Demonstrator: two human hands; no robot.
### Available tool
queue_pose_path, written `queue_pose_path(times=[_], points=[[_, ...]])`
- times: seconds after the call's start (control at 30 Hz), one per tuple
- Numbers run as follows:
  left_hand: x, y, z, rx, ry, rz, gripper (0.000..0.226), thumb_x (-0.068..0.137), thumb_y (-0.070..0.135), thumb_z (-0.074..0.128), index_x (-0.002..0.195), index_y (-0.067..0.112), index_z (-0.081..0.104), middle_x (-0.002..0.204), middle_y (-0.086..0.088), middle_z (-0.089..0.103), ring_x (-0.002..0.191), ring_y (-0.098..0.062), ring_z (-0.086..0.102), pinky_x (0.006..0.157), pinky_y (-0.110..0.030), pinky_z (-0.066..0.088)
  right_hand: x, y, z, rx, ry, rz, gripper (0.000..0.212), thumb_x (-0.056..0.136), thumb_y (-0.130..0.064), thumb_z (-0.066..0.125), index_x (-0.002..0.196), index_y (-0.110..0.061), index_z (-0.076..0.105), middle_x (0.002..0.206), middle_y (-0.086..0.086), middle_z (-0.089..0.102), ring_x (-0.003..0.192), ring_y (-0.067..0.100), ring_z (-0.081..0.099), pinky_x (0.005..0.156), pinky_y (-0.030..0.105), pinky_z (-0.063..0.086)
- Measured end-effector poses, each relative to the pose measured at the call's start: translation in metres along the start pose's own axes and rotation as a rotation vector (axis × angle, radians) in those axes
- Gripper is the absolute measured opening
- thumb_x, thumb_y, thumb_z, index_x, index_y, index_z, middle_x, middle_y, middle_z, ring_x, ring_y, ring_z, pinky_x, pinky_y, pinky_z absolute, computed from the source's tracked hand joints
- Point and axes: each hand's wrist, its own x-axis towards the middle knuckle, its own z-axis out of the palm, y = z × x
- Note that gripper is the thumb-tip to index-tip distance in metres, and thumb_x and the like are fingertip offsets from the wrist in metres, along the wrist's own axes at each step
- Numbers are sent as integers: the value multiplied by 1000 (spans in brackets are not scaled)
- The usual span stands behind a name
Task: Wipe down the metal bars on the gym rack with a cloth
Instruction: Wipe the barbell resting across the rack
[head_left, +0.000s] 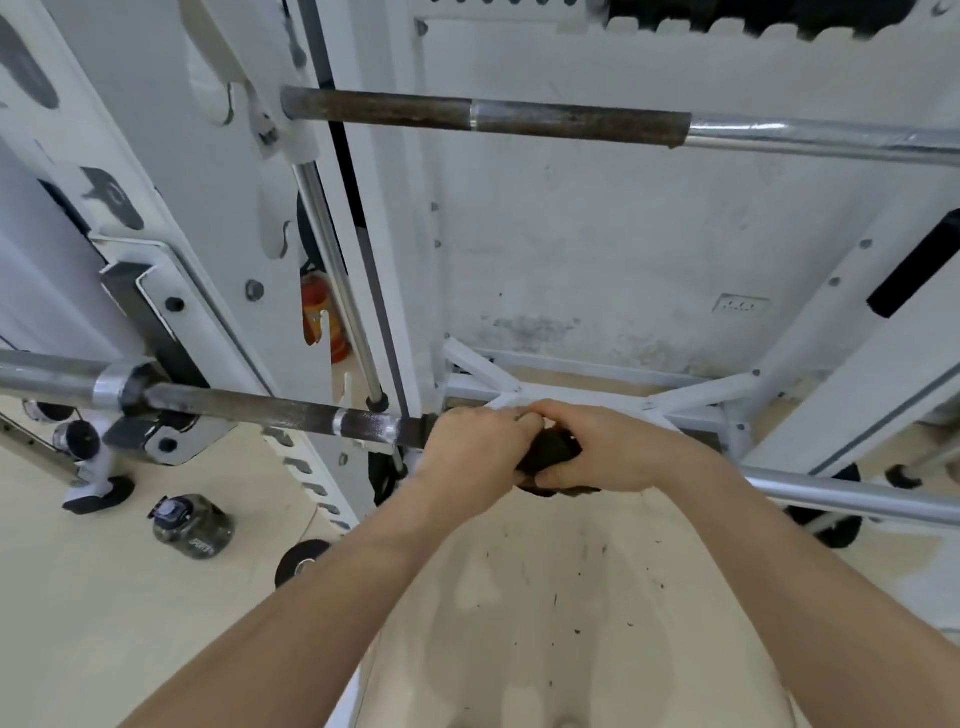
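Observation:
A lower metal bar (270, 410) runs across the white gym rack (218, 218) from the left edge to the lower right. It is dark and knurled on the left part and shiny on the right. A dark cloth (553, 449) is wrapped around this bar at its middle. My left hand (470, 457) grips the bar and the cloth's left end. My right hand (608, 452) grips the cloth from the right, touching the left hand. A second, higher bar (519, 117) with a rusty brown section crosses the rack near the top.
A dark water jug (192, 527) stands on the pale floor at lower left, with a black weight plate (301, 561) beside it. A red object (319, 322) sits behind the rack upright. A white wall with a socket (740, 304) stands behind. Dark specks lie on the floor below the hands.

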Motion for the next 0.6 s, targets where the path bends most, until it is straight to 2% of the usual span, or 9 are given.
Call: queue_pose_path(times=[0.07,0.13,0.23,0.33,0.4,0.43,0.47,0.53,0.6], points=[[-11,-19,6,-40,41,-29,25,84,38,62,105,25,55,86,4,64,76,-21,64,63,-31,50,-2,3,2,-33,41,-10,53,77,-33,72,122,-47,49,93,-13,69,83,11,67,77,40,57],[-23,-35,5,-92,59,-79,24,80,36,64,100,27,56,84,6,62,77,-19,63,67,-32,51,-3,2,6,-86,79,-33,38,79,-33,72,114,-42,59,93,-15,66,86,8,63,80,39,55],[-29,-41,1,-92,53,-115,29,77,39,65,104,31,55,91,9,60,85,-16,59,75,-30,46,-6,-4,9,-176,123,-63,18,86,-32,67,103,-35,65,89,-12,66,83,10,61,76,35,53],[-28,-40,1,-104,91,-136,40,76,41,66,113,36,52,107,9,53,105,-16,50,95,-38,37,-4,-13,8,-328,150,-55,8,94,-34,55,93,-29,62,83,-9,63,77,13,59,73,33,52],[-32,-44,-3,-200,101,-161,51,75,37,68,122,40,47,116,11,46,115,-14,40,105,-42,26,-5,-18,5,-337,129,3,18,98,-36,47,91,-27,61,83,-6,63,78,15,59,74,34,51],[-35,-49,-6,-289,80,-187,54,76,34,69,123,41,44,117,13,45,115,-11,38,107,-41,24,-6,-20,4,-343,119,30,20,98,-38,45,98,-27,62,91,-4,64,85,17,61,78,36,52],[-40,-56,-10,-380,47,-204,53,77,30,70,121,41,43,114,16,47,112,-8,39,108,-39,24,-8,-23,3,-384,116,39,22,97,-41,47,109,-28,60,108,-3,63,98,20,59,84,39,51],[-48,-71,-17,-438,5,-209,39,78,23,66,106,42,47,99,21,54,100,-3,45,109,-37,25,-10,-34,5,-537,150,5,47,92,-45,54,134,-27,44,143,-2,41,123,24,46,96,44,44],[-53,-85,-21,-392,-33,-171,33,75,19,60,99,41,53,90,21,58,97,-2,49,109,-40,23,-1,-56,16,-531,229,-117,63,86,-46,60,139,-24,35,144,-3,36,124,22,43,93,42,45]])
